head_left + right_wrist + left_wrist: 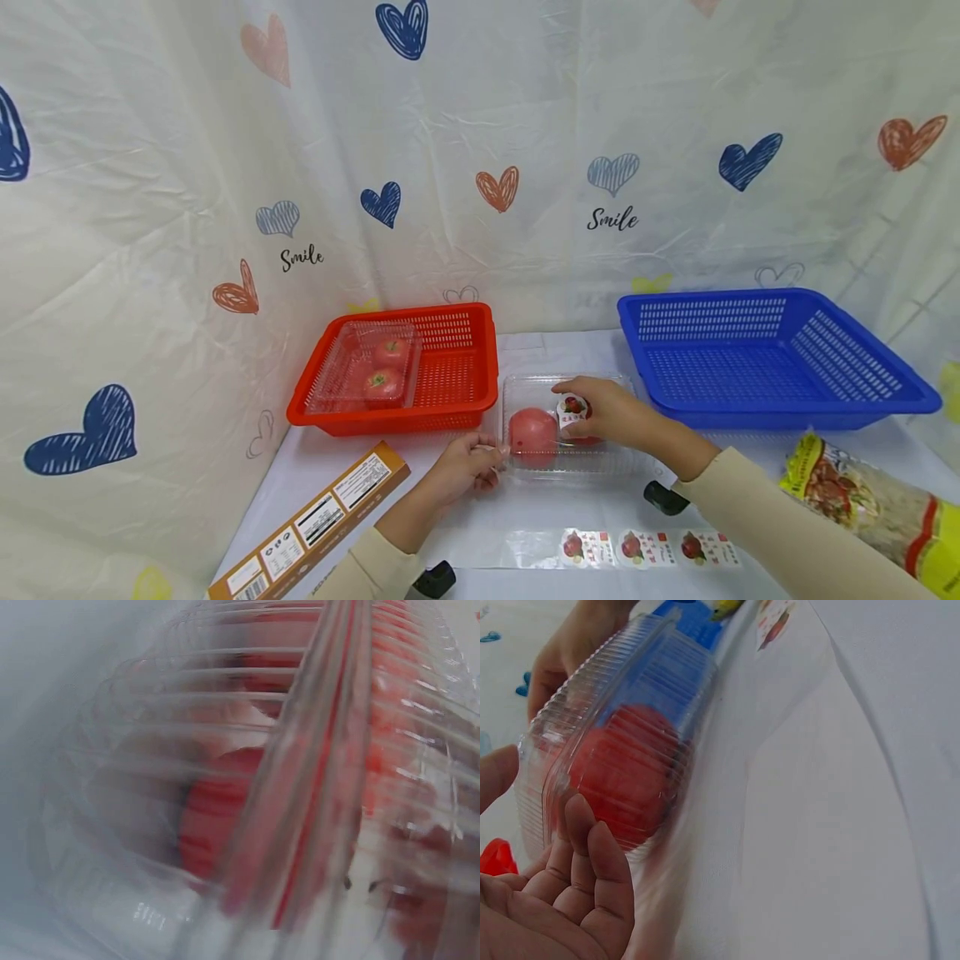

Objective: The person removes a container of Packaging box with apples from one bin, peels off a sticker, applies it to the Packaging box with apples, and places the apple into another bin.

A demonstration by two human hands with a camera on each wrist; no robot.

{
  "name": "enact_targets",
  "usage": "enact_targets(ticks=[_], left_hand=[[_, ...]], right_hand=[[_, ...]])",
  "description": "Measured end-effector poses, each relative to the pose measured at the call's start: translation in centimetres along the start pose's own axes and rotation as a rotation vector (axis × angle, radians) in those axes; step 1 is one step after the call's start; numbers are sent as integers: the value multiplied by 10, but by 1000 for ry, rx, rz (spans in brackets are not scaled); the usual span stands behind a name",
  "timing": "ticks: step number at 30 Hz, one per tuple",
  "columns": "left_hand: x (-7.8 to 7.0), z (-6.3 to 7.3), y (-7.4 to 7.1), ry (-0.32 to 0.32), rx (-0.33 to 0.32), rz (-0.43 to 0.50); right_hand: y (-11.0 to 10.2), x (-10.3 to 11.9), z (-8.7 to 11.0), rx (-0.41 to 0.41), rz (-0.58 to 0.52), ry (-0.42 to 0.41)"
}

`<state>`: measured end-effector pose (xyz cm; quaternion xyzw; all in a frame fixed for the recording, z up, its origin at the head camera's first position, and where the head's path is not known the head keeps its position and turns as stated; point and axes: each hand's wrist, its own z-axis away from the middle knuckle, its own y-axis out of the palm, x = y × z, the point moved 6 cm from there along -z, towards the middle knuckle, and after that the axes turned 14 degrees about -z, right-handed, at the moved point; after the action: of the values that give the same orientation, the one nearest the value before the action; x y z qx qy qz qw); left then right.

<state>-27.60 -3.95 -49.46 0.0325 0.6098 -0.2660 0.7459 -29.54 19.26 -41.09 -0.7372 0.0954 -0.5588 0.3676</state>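
Note:
A clear plastic clamshell box (630,462) stands in the middle of the table with its lid down. Inside lie a round red fruit (533,437) and another one partly covered by my right hand (611,412). That hand holds a white sticker (572,410) with a red fruit picture between thumb and fingers, at the lid; whether it is stuck down I cannot tell. At the box's front left corner, my left hand (468,465) grips the edge. The left wrist view shows its fingertips (579,814) against the side of the box (622,750). The right wrist view is blurred by the ribbed plastic (285,825).
Behind on the left, a red basket (457,312) holds another clear box (341,367) with two red fruits. A blue basket (720,362) stands right. In front lie a sticker strip (536,550), an orange-brown carton (311,525) and a yellow-ended packet (862,500).

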Motion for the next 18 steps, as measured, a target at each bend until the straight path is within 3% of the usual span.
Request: enact_targets(ticks=[5,10,18], left_hand=[[0,0,0,2,-9,-3],[-1,0,0,2,-27,-6],[-4,1,0,-11,-26,-12]], right_hand=[[2,-4,-5,-36,52,43],[3,-6,-9,-94,119,22],[4,-10,-13,-165,120,33]])
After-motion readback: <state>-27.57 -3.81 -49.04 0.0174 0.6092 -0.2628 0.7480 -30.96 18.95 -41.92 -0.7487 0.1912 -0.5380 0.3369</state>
